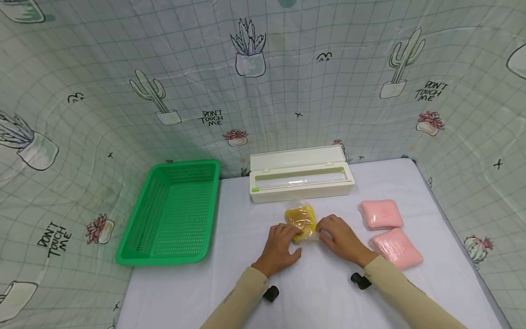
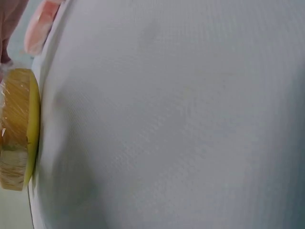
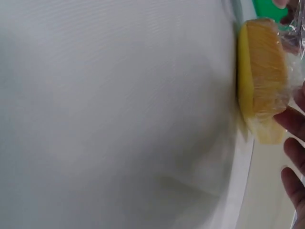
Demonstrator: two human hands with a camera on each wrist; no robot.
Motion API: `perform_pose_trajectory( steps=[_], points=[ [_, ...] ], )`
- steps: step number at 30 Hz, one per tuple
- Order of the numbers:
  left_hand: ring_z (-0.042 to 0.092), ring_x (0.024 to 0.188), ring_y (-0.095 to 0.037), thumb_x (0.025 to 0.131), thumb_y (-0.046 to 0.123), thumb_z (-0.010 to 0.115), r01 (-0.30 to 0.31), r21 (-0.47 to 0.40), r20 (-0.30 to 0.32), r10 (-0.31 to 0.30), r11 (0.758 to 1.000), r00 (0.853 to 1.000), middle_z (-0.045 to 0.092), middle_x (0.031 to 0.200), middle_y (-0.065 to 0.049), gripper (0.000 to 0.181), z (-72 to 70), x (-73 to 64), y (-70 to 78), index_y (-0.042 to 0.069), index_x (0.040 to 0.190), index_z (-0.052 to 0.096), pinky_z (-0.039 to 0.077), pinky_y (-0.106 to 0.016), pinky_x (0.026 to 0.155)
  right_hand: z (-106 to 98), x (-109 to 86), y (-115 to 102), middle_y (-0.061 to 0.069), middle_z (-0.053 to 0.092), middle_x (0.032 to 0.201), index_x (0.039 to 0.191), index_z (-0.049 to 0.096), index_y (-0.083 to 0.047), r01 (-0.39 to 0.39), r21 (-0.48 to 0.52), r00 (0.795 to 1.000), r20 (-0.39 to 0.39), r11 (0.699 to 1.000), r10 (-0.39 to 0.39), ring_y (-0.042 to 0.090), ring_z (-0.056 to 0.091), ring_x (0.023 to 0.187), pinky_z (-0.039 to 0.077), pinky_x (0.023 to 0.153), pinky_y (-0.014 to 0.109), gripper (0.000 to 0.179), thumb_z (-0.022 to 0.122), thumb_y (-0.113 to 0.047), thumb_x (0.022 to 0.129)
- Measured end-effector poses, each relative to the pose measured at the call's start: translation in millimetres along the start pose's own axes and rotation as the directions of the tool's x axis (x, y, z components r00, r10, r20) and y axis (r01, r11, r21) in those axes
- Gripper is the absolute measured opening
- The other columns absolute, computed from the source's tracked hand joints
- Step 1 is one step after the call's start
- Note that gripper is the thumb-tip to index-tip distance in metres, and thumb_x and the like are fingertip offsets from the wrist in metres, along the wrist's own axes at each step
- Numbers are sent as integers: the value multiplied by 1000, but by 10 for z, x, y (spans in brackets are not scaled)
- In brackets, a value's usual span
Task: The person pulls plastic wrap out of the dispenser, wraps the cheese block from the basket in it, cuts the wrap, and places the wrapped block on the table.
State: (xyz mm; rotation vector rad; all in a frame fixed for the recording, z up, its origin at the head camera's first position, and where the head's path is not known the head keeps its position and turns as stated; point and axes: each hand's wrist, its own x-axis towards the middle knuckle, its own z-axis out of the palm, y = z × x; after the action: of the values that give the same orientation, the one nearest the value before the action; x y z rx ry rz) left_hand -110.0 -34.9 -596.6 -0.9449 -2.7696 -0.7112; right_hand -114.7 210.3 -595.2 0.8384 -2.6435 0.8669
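Note:
A yellow sponge-like block (image 1: 302, 219) in clear cling film lies on the white table, with loose film around its edges. Its tan side and yellow base show in the left wrist view (image 2: 16, 119) and the right wrist view (image 3: 267, 71). My left hand (image 1: 279, 249) rests its fingertips on the block's near left edge, thumb apart. At the other side, my right hand (image 1: 341, 237) has bent fingers at the block's right edge, where thumb and index pinch loose cling film (image 1: 314, 236). Some of its other fingers (image 3: 295, 155) are spread.
Behind the block stands a white cling film dispenser (image 1: 302, 194), lid up, roll visible. A green plastic basket (image 1: 164, 261) is on the left. Two pink wrapped blocks, one farther back (image 1: 381, 214) and one nearer (image 1: 397, 249), lie on the right beside my right forearm.

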Motion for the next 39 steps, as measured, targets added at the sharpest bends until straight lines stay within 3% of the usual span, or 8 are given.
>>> perform_pose_trajectory(
  steps=[6, 11, 15, 19, 23, 29, 34, 39],
  points=[
    [59, 100, -15, 94, 26, 82, 116, -73, -82, -122, 991, 989, 74, 103, 6, 17, 6, 96, 50, 16, 104, 72, 44, -37, 94, -6, 98, -74, 5, 71, 96, 92, 71, -11, -126, -11, 992, 32, 992, 126, 25, 65, 96, 53, 83, 47, 10, 77, -4, 90],
    [56, 86, -14, 98, 17, 76, 248, -193, -137, -276, 949, 951, 72, 88, 3, 6, 16, 211, 78, 12, 100, 74, 43, -37, 88, 17, 174, -123, -2, 69, 85, 92, 73, -11, -230, -16, 972, 36, 973, 231, 21, 63, 89, 52, 78, 43, 10, 79, -4, 89],
    [55, 82, -16, 95, 13, 78, 299, -207, -175, -335, 932, 926, 69, 84, 3, 13, 31, 280, 96, 9, 105, 71, 42, -37, 87, 58, 204, -142, 1, 69, 88, 102, 71, -6, -199, -63, 980, -27, 978, 198, 24, 64, 89, 53, 79, 44, 24, 82, 0, 81],
    [58, 91, -18, 91, 15, 84, 283, -108, -212, -301, 953, 930, 69, 94, 1, 24, 52, 321, 110, 11, 109, 69, 44, -38, 90, 104, 209, -140, 12, 70, 108, 112, 68, -2, -45, -174, 993, -114, 984, 25, 33, 66, 101, 55, 88, 49, 45, 90, 2, 73],
    [60, 99, -18, 86, 22, 89, 186, 131, -249, -149, 974, 957, 69, 103, 4, 25, 57, 341, 103, 17, 104, 72, 47, -36, 93, 136, 196, -118, 13, 69, 117, 115, 69, -6, 111, -302, 977, -142, 947, -160, 35, 66, 105, 55, 91, 51, 54, 93, 5, 67],
    [63, 96, -13, 88, 41, 84, 89, 463, -234, 24, 882, 972, 72, 100, 13, 16, 60, 336, 71, 27, 95, 82, 48, -31, 91, 170, 170, -99, 8, 74, 111, 109, 77, -7, 171, -353, 977, -62, 920, -205, 34, 65, 104, 56, 91, 51, 36, 88, 3, 76],
    [61, 97, -14, 97, 40, 76, 95, 441, -167, -23, 892, 986, 68, 102, 7, 18, 84, 329, 51, 24, 98, 83, 48, -32, 90, 144, 168, -122, 7, 75, 114, 114, 79, -5, 147, -361, 989, 47, 921, -140, 34, 64, 108, 56, 93, 51, 30, 82, 1, 84],
    [60, 98, -17, 99, 29, 76, 171, 222, -164, -136, 960, 977, 68, 102, 4, 13, 52, 363, 4, 18, 100, 82, 47, -35, 91, 88, 242, -135, 8, 73, 115, 115, 78, -6, 109, -331, 994, 63, 937, -93, 33, 64, 110, 52, 98, 52, 27, 74, 1, 89]
  ],
)
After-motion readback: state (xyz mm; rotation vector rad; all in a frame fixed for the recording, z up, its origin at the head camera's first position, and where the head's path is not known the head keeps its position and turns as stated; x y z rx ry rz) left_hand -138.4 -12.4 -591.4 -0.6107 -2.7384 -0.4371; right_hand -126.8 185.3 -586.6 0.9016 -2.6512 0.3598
